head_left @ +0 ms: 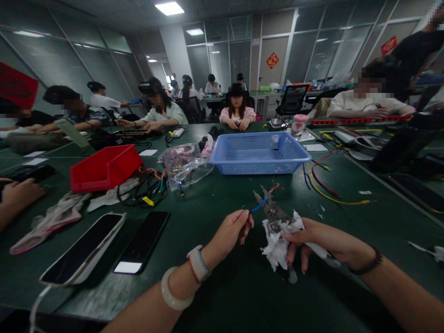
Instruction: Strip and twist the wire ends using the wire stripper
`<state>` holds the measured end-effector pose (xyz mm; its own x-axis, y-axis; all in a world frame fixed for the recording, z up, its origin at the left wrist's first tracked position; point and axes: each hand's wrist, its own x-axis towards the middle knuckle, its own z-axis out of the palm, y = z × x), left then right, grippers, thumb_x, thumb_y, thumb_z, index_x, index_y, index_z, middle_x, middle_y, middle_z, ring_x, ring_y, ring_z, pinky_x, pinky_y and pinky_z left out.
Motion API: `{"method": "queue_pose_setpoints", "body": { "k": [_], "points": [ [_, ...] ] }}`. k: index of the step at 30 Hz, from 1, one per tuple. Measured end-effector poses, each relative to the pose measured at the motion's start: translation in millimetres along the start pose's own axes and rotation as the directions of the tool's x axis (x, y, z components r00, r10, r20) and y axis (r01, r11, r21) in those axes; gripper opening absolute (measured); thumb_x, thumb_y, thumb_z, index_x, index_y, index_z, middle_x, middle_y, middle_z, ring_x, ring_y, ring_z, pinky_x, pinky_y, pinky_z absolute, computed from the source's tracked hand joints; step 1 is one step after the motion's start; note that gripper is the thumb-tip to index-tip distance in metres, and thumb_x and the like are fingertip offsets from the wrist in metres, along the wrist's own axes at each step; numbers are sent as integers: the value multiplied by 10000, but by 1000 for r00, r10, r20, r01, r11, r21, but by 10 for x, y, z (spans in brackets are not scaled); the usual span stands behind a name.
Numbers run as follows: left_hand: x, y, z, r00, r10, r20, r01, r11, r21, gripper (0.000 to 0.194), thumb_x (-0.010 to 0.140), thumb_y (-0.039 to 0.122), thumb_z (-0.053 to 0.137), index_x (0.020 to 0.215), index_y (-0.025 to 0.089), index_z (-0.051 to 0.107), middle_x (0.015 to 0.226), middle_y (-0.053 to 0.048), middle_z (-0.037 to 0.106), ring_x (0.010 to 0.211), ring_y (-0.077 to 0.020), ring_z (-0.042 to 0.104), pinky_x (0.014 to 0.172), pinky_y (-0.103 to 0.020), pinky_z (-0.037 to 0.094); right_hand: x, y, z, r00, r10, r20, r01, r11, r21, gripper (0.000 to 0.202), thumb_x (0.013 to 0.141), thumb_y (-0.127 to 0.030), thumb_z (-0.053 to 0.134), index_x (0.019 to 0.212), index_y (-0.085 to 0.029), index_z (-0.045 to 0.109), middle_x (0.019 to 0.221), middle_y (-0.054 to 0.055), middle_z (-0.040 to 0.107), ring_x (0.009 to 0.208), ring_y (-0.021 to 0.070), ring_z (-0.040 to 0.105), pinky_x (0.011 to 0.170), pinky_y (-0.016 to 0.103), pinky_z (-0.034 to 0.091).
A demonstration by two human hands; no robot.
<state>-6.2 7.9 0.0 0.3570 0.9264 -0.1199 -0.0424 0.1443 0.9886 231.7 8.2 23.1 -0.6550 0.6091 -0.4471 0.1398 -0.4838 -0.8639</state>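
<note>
In my left hand (237,225) is a thin blue wire (259,205), pinched between thumb and fingers. Its far end lies between the jaws of a metal wire stripper (273,209), where bare copper strands (274,188) show beyond the blades. My right hand (308,238) is wrapped round the tool's handles, which are covered with crumpled white tissue (277,245). The jaws are slightly apart at their tips and point up and away. The palm-side fingers of my right hand are partly hidden by the tissue.
A blue basket (258,167) stands beyond the tool, with a plastic bag (187,166) and a red bin (104,169) to its left. Two phones (83,249) (144,240) lie at left. Loose coloured wires (333,196) lie at right. Another person's hand (21,196) rests at far left.
</note>
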Motion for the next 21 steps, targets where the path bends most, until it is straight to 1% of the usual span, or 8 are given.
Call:
{"method": "queue_pose_setpoints", "body": {
  "k": [5,10,17,21],
  "points": [
    [-5,1,-1,1000,-1,-2,1,1000,-1,416,870,564,452,767,165,510,543,66,428,410,-55,365,401,-177,288,-6,-4,1,1000,-7,8,7,1000,-6,385,798,-391,667,1007,-81,574,850,145,706,747,214,703,512,237,568],
    [-6,-2,0,1000,-3,-3,3,1000,4,421,863,571,457,765,166,509,540,68,422,405,-55,360,395,-177,282,-6,6,-2,1000,-6,-12,6,1000,2,380,784,-397,683,991,-96,578,869,140,708,746,211,703,514,241,571],
    [0,-12,5,1000,-6,-5,6,1000,15,444,848,599,461,760,167,508,539,68,422,398,-56,362,396,-184,290,-11,-20,26,1000,-4,-31,3,1000,-29,400,782,-431,677,998,-106,590,857,127,706,731,197,696,510,234,560],
    [1,-11,5,1000,-12,-11,13,1000,25,451,841,609,464,759,167,509,541,67,426,401,-58,366,393,-185,290,-12,-24,19,1000,-3,-17,3,1000,-26,407,779,-433,681,1007,-108,592,863,130,707,748,202,696,525,247,564]
  ]
}}
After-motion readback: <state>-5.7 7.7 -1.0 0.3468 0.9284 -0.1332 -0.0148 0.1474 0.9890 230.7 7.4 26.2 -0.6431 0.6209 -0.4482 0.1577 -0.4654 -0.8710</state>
